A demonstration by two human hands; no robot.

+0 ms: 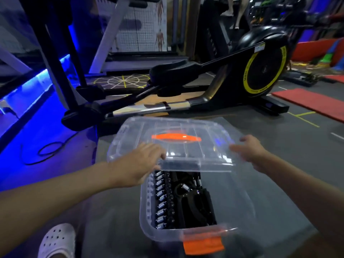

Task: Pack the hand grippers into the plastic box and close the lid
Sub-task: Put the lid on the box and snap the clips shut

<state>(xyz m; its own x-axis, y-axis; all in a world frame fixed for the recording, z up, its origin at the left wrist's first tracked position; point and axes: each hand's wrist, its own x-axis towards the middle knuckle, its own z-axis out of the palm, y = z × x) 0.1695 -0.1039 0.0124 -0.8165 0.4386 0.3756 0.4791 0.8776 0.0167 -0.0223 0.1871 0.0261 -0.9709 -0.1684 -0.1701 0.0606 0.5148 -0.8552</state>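
Observation:
A clear plastic box (147,211) with an orange front latch (203,245) stands on the grey floor in front of me. Black hand grippers (186,200) with silver springs fill it in rows. The clear lid (195,127), with an orange handle (176,137) in its middle, is held tilted above the far end of the box. My left hand (137,164) grips the lid's near left edge. My right hand (249,151) holds its right edge. The near part of the box is uncovered.
A black and yellow elliptical trainer (242,79) stands just beyond the box. A black cable (46,151) loops on the blue-lit floor at left. Red mats (307,101) lie at right. My white perforated shoe (57,241) is at bottom left.

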